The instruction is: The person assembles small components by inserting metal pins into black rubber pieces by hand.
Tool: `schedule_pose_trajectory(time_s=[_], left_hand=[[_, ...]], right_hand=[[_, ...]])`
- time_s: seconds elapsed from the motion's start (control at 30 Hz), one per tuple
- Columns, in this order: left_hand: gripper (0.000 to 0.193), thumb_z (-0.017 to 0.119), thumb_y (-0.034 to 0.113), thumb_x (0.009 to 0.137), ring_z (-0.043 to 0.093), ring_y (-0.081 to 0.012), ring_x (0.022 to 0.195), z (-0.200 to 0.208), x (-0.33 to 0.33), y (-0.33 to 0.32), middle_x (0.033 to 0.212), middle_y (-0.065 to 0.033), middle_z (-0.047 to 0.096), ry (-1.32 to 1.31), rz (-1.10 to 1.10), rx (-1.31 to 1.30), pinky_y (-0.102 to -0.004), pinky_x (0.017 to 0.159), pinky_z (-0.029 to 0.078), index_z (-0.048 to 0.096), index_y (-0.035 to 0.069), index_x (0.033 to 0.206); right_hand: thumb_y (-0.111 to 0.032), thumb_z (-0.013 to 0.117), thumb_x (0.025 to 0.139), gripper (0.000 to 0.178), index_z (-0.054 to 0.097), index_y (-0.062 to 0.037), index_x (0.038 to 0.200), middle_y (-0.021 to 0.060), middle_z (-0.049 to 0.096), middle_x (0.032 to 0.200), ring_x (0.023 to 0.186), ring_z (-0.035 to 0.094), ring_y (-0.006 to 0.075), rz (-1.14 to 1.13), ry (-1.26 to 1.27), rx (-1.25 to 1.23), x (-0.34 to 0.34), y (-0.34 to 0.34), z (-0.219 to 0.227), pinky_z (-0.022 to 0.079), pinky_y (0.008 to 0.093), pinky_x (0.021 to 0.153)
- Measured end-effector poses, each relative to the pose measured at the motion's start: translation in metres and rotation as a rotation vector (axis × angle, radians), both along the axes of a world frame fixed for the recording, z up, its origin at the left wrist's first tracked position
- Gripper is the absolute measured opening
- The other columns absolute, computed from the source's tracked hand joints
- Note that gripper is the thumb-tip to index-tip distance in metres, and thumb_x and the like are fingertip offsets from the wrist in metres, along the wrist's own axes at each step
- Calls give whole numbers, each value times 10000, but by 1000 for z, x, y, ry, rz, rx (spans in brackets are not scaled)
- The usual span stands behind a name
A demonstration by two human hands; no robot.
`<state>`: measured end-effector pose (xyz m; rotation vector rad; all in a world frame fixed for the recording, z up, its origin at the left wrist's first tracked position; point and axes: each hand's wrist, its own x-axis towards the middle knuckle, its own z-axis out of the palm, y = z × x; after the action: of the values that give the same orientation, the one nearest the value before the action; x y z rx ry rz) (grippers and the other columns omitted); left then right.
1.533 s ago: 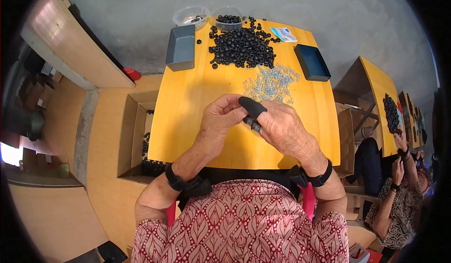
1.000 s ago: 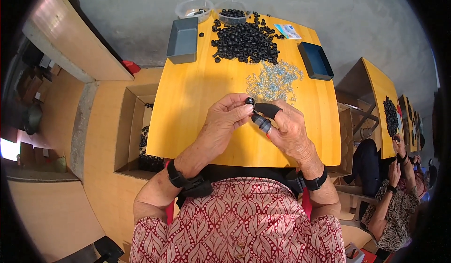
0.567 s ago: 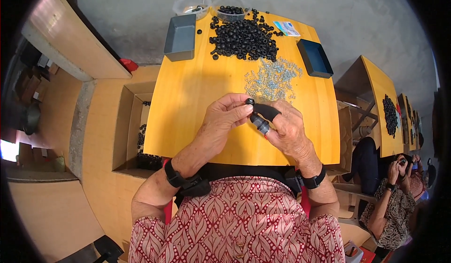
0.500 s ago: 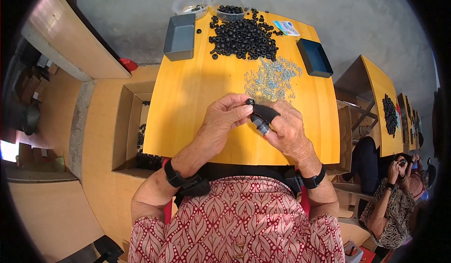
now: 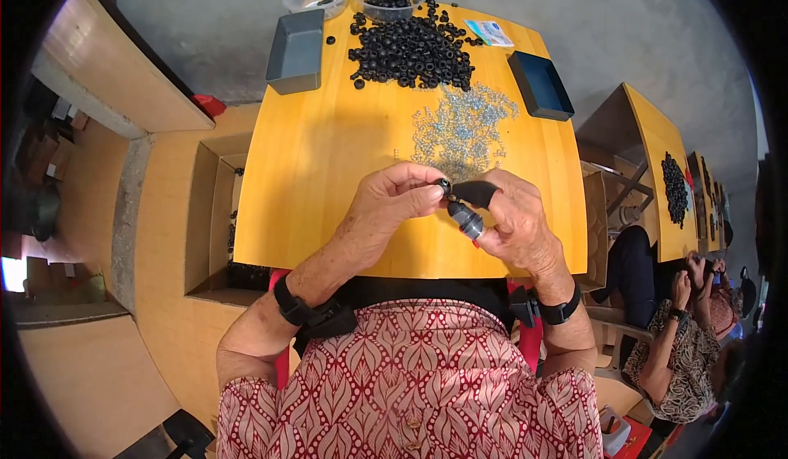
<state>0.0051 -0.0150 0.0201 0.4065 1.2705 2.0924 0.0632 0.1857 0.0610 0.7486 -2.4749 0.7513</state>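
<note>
My left hand pinches a small round black part between thumb and fingertips, above the near half of the table. A light spot shows in the part's face. My right hand meets it from the other side, fingers bent inward. A black sleeve covers its index finger, and a dark ribbed cap with a grey band sits over its thumb. Both covered tips close in at the black part; what lies between them is too small to make out. Small clear and bluish pieces lie scattered just beyond my hands.
A heap of round black parts covers the table's far middle. Around it stand a grey tray, a dark tray, two clear tubs and a small packet. Cardboard boxes flank the table; a co-worker sits at right.
The view has shifted, so the table appears slightly higher and further left. My hands keep their grip around the black part, with the right hand turned a little.
</note>
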Motion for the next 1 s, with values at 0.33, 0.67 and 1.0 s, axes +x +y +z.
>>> schedule_pose_trajectory(time_s=[0.33,0.67,1.0], left_hand=[[237,681,76,901,609,-63,899,-5,2,1,990,11,647,-84,72,11,-210,795,522,622,52,1129],[195,650,115,929,674,-137,927,-2,2,0,1018,-45,682,-50,-22,4,-249,821,531,639,30,1104],[197,653,107,924,673,-148,921,-1,4,1,979,-75,699,74,-65,-45,-266,842,516,657,0,1089]], right_hand=[[-51,781,676,213,603,-16,789,122,622,828,720,637,304,-20,62,-40,0,-7,-15,530,381,621],[11,722,703,257,631,-17,942,137,629,846,734,638,312,-20,-39,-121,5,5,3,524,375,630],[74,643,687,323,626,-13,998,150,625,868,791,639,353,17,-100,-33,6,14,6,537,396,699]])
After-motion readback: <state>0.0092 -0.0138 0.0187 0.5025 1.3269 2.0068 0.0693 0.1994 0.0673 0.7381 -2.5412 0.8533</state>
